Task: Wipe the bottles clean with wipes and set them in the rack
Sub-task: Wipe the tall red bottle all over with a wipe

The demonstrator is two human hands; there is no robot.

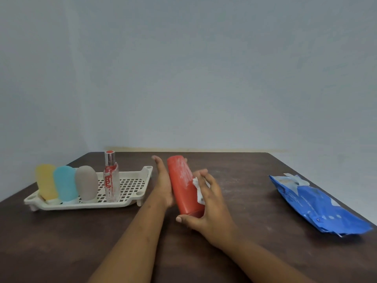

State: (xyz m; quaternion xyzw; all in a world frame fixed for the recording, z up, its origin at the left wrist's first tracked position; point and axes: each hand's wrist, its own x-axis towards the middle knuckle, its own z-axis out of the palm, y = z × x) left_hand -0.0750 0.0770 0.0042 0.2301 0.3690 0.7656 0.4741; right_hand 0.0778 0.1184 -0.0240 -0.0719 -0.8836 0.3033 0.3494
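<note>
Four bottles [86, 182] racked in the rack [133, 185] at the table [61, 242] left edge, fifth pending: red bottle [182, 190], white-streaked, mid-table, left hand [163, 186] wrapped behind it, right hand [207, 213] fingers loosely spread, pinching a wipe [198, 189] against it, racking left.

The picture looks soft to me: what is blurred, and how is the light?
Head view: the left hand holding the red bottle and the right hand with the wipe smear slightly; the bottles in the rack look hazy; light is flat, shadows faint, no glare.
</note>
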